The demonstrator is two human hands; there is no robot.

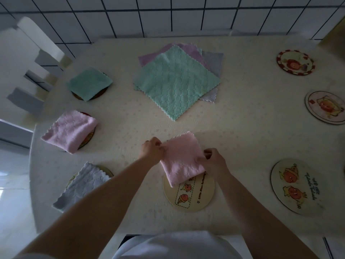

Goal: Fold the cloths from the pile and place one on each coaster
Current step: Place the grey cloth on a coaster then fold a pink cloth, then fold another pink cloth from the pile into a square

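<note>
We are pinching the folded pink cloth (182,159) with both hands' fingers (207,154), its near corner overlapping the coaster (188,193) just below

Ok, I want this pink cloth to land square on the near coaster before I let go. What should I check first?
1. Both hands hold the folded pink cloth: ok; left hand pinches its left edge, right hand its right edge.
2. Cloth folded to a compact square: ok.
3. Cloth centred on the near coaster: not ok; only its near corner overlaps the coaster's far rim.
4. Coaster free of another cloth: ok.
5. Edges aligned underneath: cannot tell, hidden.
6. More cloths waiting: ok; the green cloth tops the pile, and three coasters on the right are bare.
</note>
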